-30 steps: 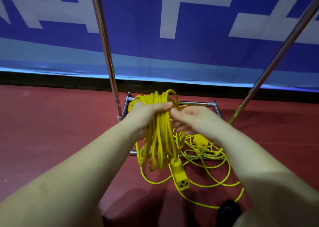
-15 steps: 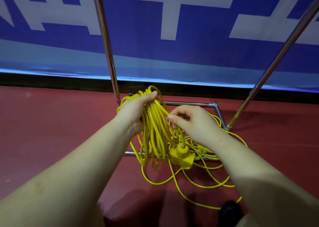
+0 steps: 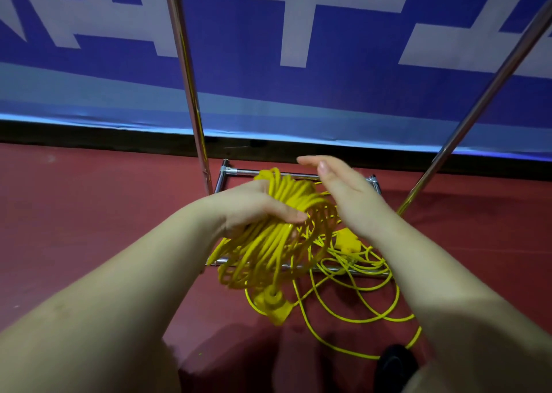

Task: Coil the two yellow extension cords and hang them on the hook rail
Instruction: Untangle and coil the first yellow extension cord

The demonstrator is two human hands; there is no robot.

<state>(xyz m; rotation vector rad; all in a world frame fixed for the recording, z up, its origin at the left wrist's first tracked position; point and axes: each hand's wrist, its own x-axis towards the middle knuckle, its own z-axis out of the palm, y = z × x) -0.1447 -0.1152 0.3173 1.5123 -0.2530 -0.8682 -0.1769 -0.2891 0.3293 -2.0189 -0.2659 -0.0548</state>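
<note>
My left hand [image 3: 257,207] grips a coiled yellow extension cord [image 3: 268,243], tilted so its loops fan toward me. The coil's yellow socket end [image 3: 273,304] dangles below it. My right hand [image 3: 343,195] is to the right of the coil, fingers straight and pointing away, holding nothing. A second yellow cord [image 3: 352,276] lies loose on the red floor under my right forearm, with its yellow plug block [image 3: 348,240] near the rack base. The hook rail itself is out of view above.
Two chrome uprights [image 3: 191,94] [image 3: 478,100] rise from a chrome base frame [image 3: 292,175] on the red floor. A blue and white banner [image 3: 328,64] hangs behind. A black shoe tip [image 3: 394,362] shows at the bottom.
My right hand let go of the cord and opened, lifting up to the right of the coil. My left hand turned the coil, so its loops now fan toward me.
</note>
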